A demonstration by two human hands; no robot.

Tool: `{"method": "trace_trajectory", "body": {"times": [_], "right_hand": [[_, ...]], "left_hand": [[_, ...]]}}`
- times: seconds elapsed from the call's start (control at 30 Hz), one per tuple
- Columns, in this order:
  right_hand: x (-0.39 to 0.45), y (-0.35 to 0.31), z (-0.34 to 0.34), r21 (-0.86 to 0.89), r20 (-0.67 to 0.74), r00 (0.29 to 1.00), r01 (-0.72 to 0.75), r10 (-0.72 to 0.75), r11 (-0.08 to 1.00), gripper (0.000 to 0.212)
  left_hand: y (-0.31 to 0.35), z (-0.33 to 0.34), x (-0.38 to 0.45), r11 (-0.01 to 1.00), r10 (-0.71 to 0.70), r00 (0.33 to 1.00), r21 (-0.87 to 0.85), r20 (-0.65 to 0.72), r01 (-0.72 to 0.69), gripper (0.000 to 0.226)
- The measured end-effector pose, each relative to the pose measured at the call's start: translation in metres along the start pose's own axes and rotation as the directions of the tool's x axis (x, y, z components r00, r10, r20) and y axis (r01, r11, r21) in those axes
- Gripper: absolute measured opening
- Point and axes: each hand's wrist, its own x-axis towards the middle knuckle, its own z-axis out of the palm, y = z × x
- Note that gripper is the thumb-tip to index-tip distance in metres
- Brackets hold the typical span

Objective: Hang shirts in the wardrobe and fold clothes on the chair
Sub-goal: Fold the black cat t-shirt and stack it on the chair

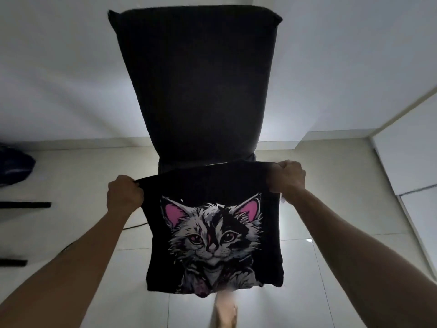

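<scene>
A black shirt (pixel 212 233) with a white and pink cat print hangs folded in the air in front of me. My left hand (pixel 124 194) grips its upper left corner and my right hand (pixel 287 177) grips its upper right corner, stretching the top edge taut. Behind the shirt stands a black chair (pixel 196 91) with a tall backrest; the shirt hides its seat.
Pale tiled floor (pixel 319 256) lies below, with my foot (pixel 225 313) near the bottom edge. A white wardrobe or cabinet (pixel 411 147) runs along the right. A dark bag (pixel 14 166) and dark furniture legs (pixel 23 205) sit at the left, with a thin cable on the floor.
</scene>
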Motion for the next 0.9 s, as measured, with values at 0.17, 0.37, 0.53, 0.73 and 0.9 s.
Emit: {"method": "trace_trajectory", "body": {"times": [0.17,0.37,0.53,0.73,0.9], "right_hand": [[0.085,0.034,0.059,-0.102,-0.023,0.999,-0.028,0.026,0.994,0.021],[0.147,0.076,0.098,-0.260,-0.048,0.999,-0.018,0.005,0.965,0.023],[0.164,0.097,0.116,-0.378,-0.073,0.997,-0.037,0.011,0.925,0.020],[0.141,0.082,0.124,-0.372,-0.063,0.996,0.042,-0.070,0.927,0.037],[0.082,0.105,0.146,-0.510,0.001,0.936,0.303,-0.352,0.805,0.050]], "left_hand": [[0.012,0.053,0.062,0.993,-0.076,0.996,0.091,-0.046,0.080,0.014],[0.008,0.112,0.097,0.956,-0.102,0.995,0.278,0.001,0.097,0.024],[-0.002,0.135,0.109,0.921,-0.145,0.989,0.371,0.036,0.121,0.021],[0.003,0.144,0.109,0.922,-0.140,0.989,0.371,0.050,0.112,0.050],[-0.005,0.159,0.079,0.745,0.563,0.826,0.408,0.041,-0.528,0.025]]}}
